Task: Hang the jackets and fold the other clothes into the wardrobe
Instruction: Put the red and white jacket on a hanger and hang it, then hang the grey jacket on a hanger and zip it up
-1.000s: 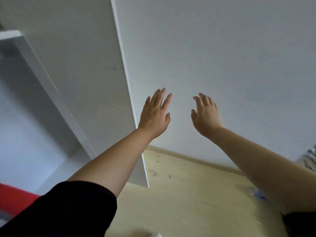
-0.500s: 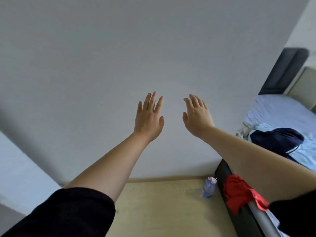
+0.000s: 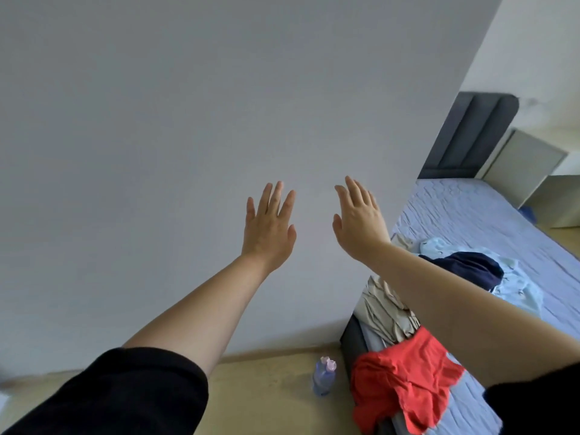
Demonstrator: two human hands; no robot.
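Pale grey wall (image 3: 188,120) fills most of the view, flat and matte, meeting a light wooden floor (image 3: 266,400) along a thin skirting line. To the right runs a bed (image 3: 470,221) with a wrinkled lilac sheet and a dark padded headboard (image 3: 470,133), its dark frame edge nearest the floor. Clothes lie on the bed: a crumpled red garment (image 3: 405,387) draped over the near edge, a beige garment (image 3: 386,309) in loose folds behind it, then a navy garment (image 3: 464,268) on top of a light blue one (image 3: 518,290). A small clear bottle (image 3: 323,376) with a pinkish cap stands upright on the floor just beside the bed frame. Both arms stretch forward in black short sleeves. The left hand (image 3: 268,229) is spread with straight fingers and holds nothing; the right hand (image 3: 359,221) is likewise flat and empty, fingers together. Whether either palm touches the wall cannot be told. Both hands are well apart from the clothes.
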